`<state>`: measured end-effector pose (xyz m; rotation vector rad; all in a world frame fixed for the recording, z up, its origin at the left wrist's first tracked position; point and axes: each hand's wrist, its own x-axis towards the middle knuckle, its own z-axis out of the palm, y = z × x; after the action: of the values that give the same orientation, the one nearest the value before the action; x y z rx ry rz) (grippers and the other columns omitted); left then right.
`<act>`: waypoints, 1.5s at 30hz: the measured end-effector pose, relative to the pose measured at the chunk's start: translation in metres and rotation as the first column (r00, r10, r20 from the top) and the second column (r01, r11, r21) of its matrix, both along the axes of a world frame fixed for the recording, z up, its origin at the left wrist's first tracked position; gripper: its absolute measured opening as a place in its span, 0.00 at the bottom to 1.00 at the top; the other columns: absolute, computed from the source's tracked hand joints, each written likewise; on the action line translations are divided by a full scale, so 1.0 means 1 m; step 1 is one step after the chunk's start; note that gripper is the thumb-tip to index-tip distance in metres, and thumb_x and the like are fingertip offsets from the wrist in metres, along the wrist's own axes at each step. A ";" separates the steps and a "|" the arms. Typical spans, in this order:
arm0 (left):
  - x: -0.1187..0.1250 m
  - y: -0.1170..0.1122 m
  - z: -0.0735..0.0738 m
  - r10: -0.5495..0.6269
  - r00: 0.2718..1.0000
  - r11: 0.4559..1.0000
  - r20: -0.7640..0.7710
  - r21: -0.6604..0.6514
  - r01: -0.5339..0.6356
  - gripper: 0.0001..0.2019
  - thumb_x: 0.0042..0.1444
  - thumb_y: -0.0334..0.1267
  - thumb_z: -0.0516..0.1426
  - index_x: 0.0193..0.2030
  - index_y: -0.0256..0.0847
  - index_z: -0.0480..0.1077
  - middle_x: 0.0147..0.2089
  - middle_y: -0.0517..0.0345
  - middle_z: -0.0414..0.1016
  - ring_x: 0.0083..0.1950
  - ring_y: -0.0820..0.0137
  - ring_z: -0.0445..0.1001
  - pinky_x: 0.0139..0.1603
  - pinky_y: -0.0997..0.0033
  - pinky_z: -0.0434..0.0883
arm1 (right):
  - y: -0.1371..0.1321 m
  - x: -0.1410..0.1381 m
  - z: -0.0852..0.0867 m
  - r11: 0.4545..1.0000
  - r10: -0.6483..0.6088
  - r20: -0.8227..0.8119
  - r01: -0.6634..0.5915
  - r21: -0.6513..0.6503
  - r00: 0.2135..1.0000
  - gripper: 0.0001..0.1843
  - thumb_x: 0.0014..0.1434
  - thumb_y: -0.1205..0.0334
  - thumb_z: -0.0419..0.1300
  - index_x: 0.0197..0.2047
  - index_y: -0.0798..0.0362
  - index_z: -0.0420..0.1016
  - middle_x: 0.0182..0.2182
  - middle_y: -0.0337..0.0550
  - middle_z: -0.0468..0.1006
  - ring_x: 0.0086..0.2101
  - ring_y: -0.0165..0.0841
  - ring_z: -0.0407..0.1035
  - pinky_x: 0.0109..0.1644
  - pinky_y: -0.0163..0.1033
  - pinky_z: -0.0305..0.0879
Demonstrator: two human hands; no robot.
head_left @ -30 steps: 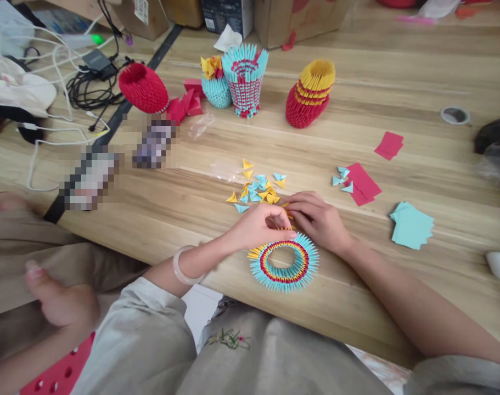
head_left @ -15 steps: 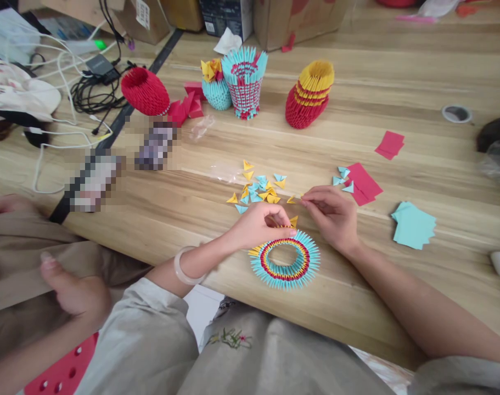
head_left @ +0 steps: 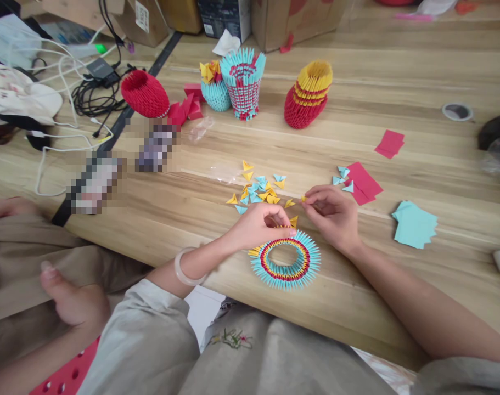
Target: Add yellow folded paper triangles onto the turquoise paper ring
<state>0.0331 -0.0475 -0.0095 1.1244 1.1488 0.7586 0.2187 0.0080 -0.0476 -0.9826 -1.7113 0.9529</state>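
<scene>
A flat ring of folded paper pieces [head_left: 286, 261], cyan outside with yellow and red bands inside, lies near the table's front edge. My left hand [head_left: 258, 226] rests curled on the ring's far left rim, fingertips pressing the pieces. My right hand [head_left: 331, 215] is just right of the ring and pinches a small yellow paper piece [head_left: 304, 199] at its fingertips. A loose pile of yellow and cyan folded triangles [head_left: 258, 189] lies just beyond both hands.
Further back stand a red paper bowl [head_left: 145, 92], a cyan-and-red vase [head_left: 243, 81] and a red-and-yellow vase [head_left: 309, 94]. Red paper squares [head_left: 364, 182] and a cyan stack [head_left: 414, 225] lie right. Cables [head_left: 85, 88] lie far left. Another person's hand [head_left: 74, 302] is at lower left.
My right hand lifted off the ring and moved up and right toward the loose triangles, now pinching a yellow piece. My left hand stayed on the ring.
</scene>
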 end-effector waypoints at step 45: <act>-0.011 0.007 0.006 0.054 0.982 0.984 -0.180 0.175 -0.022 0.13 0.46 0.37 0.68 0.36 0.35 0.72 0.33 0.59 0.76 0.32 0.75 0.72 0.36 0.75 0.69 | -0.001 0.000 0.003 0.891 0.231 -0.407 -0.360 -0.276 0.884 0.07 0.52 0.64 0.71 0.36 0.45 0.84 0.37 0.40 0.85 0.39 0.32 0.79 0.45 0.39 0.78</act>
<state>0.0221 -0.0403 -0.0037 1.3425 1.2815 0.8082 0.2189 0.0071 -0.0442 -0.7010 -1.4253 1.5794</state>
